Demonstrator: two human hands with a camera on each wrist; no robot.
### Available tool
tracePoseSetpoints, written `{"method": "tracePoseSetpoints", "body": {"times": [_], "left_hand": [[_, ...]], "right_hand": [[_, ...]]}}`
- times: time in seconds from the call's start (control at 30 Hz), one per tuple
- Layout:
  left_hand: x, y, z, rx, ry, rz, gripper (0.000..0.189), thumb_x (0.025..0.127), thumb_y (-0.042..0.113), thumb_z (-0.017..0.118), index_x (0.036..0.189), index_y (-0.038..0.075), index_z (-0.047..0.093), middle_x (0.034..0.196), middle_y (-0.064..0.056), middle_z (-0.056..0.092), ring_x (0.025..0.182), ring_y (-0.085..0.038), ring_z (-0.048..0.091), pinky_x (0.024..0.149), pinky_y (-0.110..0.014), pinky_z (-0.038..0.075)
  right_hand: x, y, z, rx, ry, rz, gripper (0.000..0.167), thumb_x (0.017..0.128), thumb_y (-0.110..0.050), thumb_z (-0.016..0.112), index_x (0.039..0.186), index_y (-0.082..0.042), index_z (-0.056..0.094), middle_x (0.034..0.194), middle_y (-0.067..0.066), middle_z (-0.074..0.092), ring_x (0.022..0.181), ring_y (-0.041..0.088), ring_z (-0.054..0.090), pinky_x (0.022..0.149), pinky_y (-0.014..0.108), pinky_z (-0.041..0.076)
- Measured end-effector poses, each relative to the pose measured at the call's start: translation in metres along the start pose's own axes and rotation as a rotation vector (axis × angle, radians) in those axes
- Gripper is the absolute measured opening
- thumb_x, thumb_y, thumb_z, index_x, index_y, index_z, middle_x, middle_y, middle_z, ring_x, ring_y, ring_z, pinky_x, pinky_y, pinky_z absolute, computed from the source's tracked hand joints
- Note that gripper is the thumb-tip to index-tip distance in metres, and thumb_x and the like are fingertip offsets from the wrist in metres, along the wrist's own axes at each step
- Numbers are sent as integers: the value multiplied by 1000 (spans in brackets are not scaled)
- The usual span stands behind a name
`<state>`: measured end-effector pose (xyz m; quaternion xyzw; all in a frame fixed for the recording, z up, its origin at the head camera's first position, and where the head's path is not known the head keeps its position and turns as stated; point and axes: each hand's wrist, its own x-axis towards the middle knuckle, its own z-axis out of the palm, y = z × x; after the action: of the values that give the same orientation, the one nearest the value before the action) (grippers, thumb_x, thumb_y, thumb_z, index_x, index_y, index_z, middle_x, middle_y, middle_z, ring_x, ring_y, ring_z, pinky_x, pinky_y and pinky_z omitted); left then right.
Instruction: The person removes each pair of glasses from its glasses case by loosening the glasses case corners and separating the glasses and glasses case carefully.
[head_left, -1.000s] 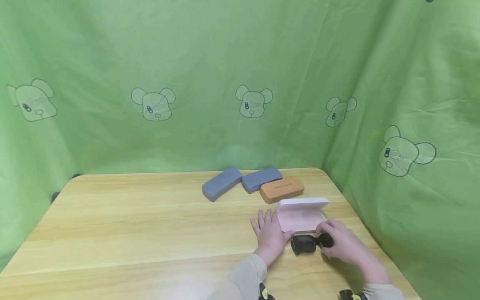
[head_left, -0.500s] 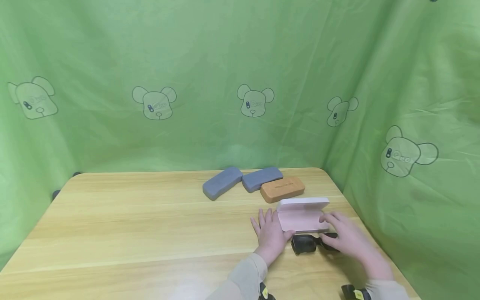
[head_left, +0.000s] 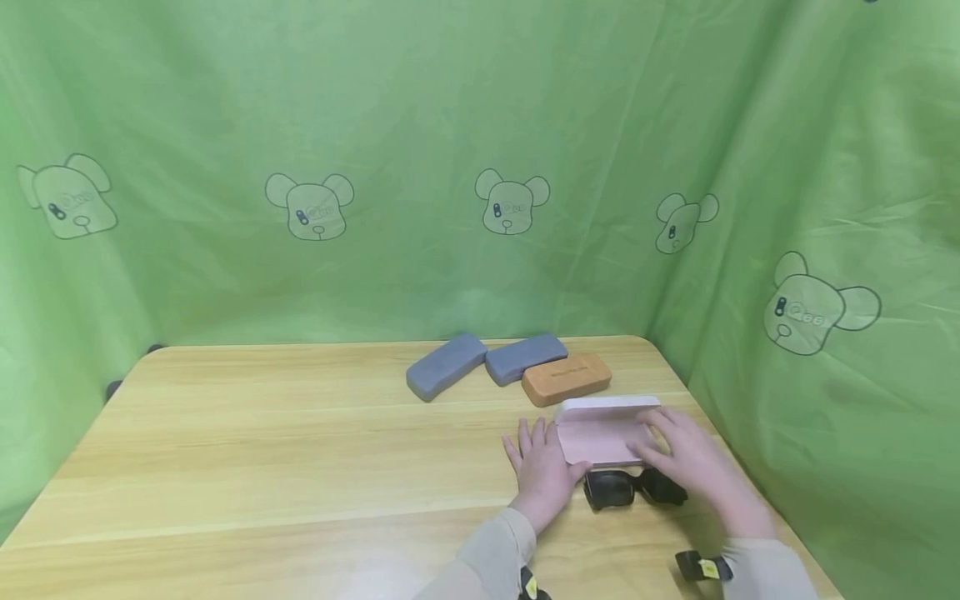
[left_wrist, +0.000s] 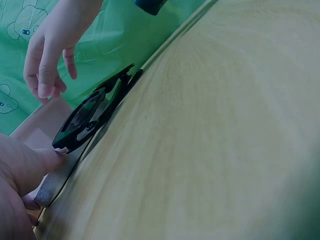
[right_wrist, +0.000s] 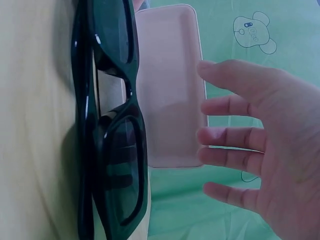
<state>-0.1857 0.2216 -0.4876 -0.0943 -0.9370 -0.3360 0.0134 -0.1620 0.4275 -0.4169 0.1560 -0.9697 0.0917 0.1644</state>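
A pink-lined glasses case (head_left: 600,443) lies with its lid raised. Black sunglasses (head_left: 611,490) lie on the table along its front edge, their temples folded in. My left hand (head_left: 543,471) rests at the case's left end, fingers spread. In the left wrist view, the thumb of that left hand (left_wrist: 22,167) touches the near end of the sunglasses (left_wrist: 92,122). Over the case's right part hovers my right hand (head_left: 690,454). The right wrist view shows the right hand (right_wrist: 290,120) with loosely extended fingers, holding nothing, near the raised lid (right_wrist: 170,85).
Two blue-grey glasses cases (head_left: 446,367) (head_left: 525,358) and an orange-brown case (head_left: 567,379) lie behind the pink-lined one. A green curtain (head_left: 405,167) with bear drawings surrounds the wooden table (head_left: 262,467) at the back and sides.
My right hand has let go of the sunglasses and moved up and back over the case toward its lid. The sunglasses stay in front of the case; my left hand has barely moved.
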Motion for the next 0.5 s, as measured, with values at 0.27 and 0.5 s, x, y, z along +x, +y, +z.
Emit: {"method": "tracePoseSetpoints", "body": {"times": [0.27, 0.5], "left_hand": [[0, 0, -1, 1, 3, 2, 80, 79, 54, 72, 140, 7, 49, 151, -11, 43, 148, -37, 24, 118, -65, 13], [0, 1, -1, 6, -1, -1, 81, 79, 55, 71, 140, 8, 49, 151, -11, 43, 148, -36, 24, 118, -65, 13]], "right_hand": [[14, 4, 3, -3, 57, -6, 34, 81, -25, 76, 106, -4, 66, 102, 16, 67, 94, 35, 63, 83, 56, 52], [24, 5, 1, 3, 33, 53, 32, 84, -28, 75, 106, -6, 66, 102, 15, 68, 97, 35, 62, 86, 57, 50]]}}
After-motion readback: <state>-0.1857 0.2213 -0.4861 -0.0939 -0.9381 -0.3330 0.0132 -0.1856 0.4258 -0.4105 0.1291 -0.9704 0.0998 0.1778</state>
